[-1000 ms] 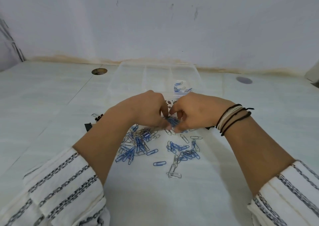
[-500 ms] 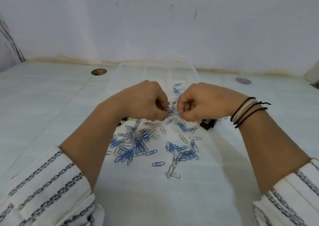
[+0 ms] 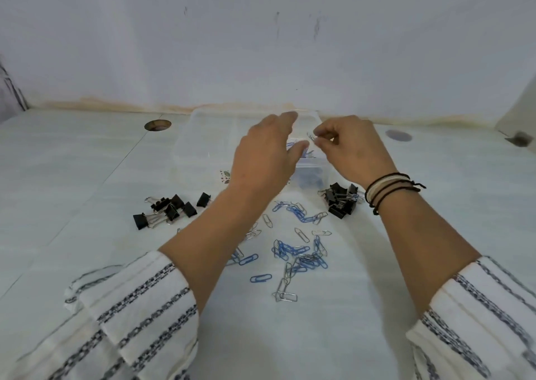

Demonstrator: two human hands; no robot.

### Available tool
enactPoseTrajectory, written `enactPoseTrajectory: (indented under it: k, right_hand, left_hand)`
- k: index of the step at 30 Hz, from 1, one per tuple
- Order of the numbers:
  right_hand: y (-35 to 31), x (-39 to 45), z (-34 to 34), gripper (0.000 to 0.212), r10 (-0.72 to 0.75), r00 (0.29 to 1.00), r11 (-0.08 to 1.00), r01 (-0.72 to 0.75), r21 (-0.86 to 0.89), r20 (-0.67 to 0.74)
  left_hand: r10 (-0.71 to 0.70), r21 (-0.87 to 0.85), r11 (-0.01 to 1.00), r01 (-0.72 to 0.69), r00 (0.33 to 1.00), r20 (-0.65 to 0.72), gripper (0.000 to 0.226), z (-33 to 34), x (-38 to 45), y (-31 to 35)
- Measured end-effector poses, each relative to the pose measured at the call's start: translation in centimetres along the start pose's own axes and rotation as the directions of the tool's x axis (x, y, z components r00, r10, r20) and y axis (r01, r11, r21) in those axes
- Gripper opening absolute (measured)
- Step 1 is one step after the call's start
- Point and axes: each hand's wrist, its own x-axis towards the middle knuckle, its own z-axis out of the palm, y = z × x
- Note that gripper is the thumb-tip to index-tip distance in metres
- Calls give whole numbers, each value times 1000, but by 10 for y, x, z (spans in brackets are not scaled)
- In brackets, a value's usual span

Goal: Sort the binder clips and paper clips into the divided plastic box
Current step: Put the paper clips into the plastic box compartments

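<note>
A paper clip (image 3: 310, 136) is pinched in the right hand (image 3: 352, 150) above the clear box (image 3: 203, 147) at the worktop's far edge. The left hand (image 3: 268, 159) hovers open and empty. Next: drop it in the right-hand compartment. Loose clips (image 3: 301, 252) and binder clips (image 3: 166, 209) remain on the white worktop (image 3: 87, 176), below a scuffed wall (image 3: 261, 45).

White sleeves (image 3: 139, 318) with dark patterned stripes; black and cream cord bracelets (image 3: 390, 189) on right wrist.

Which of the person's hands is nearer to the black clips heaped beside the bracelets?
Right. The right hand is raised just above and behind that binder clip heap; the left hand is farther left, over the plastic box.
</note>
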Motion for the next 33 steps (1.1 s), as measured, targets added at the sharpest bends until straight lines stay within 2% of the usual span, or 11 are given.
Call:
enactPoseTrajectory:
  k: [3, 5, 6, 9, 12, 14, 18, 21, 24, 28, 33]
  right_hand:
    - [-7, -2, -9, 21, -20, 988, 999, 15, -39, -155]
    - [-19, -6, -17, 19, -50, 980, 998, 59, 38, -191]
    - [-26, -9, -22, 19, -79, 985, 992, 93, 87, -153]
    - [-47, -20, -29, 25, -199, 962, 971, 169, 166, 185]
    - [-58, -30, -21, 31, -262, 838, 962, 268, 59, 478]
    - [-60, -33, -8, 34, -273, 762, 930, 364, -41, 587]
    - [-63, -36, 11, 37, -208, 655, 859, 478, -185, 727]
    - [-67, -35, 3, 46, -189, 665, 889, 429, -163, 722]
    - [-67, -34, 2, 56, -175, 695, 875, 435, -213, 697]
    - [-69, -38, 8, 50, -162, 654, 891, 418, -175, 739]
    - [-66, -34, 0, 49, -146, 717, 897, 386, -214, 682]
  left_hand:
    - [76, -66, 995, -80, 995, -69, 29, -13, -4, -8]
    - [100, -153, 983, -100, 995, -9, 17, -26, -8, -11]
    - [112, -174, 980, -102, 993, 47, 13, -33, -10, -12]
    - [137, -22, 990, -137, 936, 325, 15, -51, -10, -19]
    - [33, 140, 979, -146, 795, 606, 17, -63, -7, -32]
    - [-50, 189, 975, -114, 718, 694, 21, -67, -7, -38]
    - [-120, 245, 963, -113, 636, 763, 37, -70, -8, -42]
    - [-131, 250, 961, -120, 598, 791, 35, -69, -8, -44]
    - [-121, 249, 960, -130, 609, 784, 32, -69, -7, -45]
    - [-137, 273, 952, -139, 605, 784, 33, -70, -5, -48]
    - [-206, 323, 941, -96, 595, 777, 37, -77, -4, -55]
